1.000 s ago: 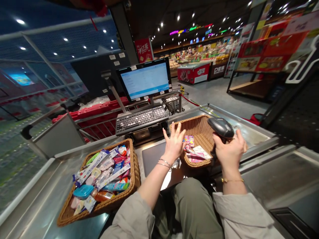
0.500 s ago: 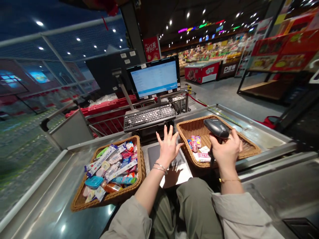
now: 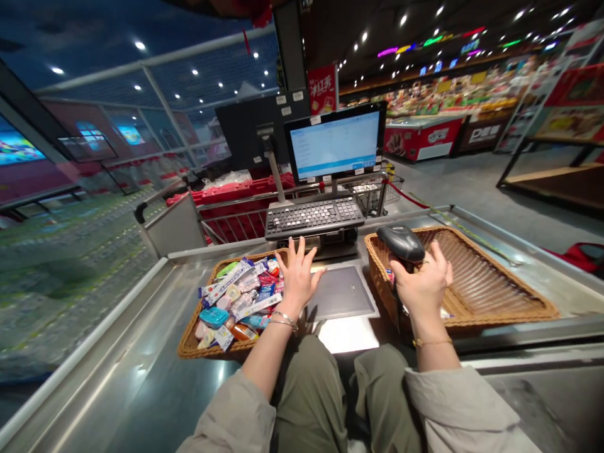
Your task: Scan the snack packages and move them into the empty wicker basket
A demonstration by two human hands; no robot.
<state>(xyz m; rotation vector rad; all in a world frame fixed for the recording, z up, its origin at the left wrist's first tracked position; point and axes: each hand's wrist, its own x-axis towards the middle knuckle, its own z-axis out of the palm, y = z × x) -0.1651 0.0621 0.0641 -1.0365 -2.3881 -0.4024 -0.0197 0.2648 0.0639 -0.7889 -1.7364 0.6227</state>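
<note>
My left hand (image 3: 299, 280) hovers at the right edge of the left wicker basket (image 3: 189, 345), fingers spread and nothing in them. That basket is heaped with small packaged goods (image 3: 245, 296), among them long white packets, a blue plastic box (image 3: 214, 316) and an orange-brown bottle (image 3: 243, 331). In my right hand (image 3: 422, 280) is a black handheld barcode scanner (image 3: 401, 243), gripped by its handle with the head pointing forward and left. It is held over the left part of the right wicker basket (image 3: 500, 277); my hand and the scanner hide most of that basket's few items.
Between the baskets lies a grey flat plate (image 3: 342, 292) set in the metal counter (image 3: 151, 390). Behind it stand a black keyboard (image 3: 315, 215) and a lit monitor (image 3: 336, 145). A red cart or crate with metal bars (image 3: 236, 223) is beyond the counter.
My view has turned left, so the scene sits further right. My left hand has moved left, from over the middle plate to the left basket. The scanner stays in my right hand.
</note>
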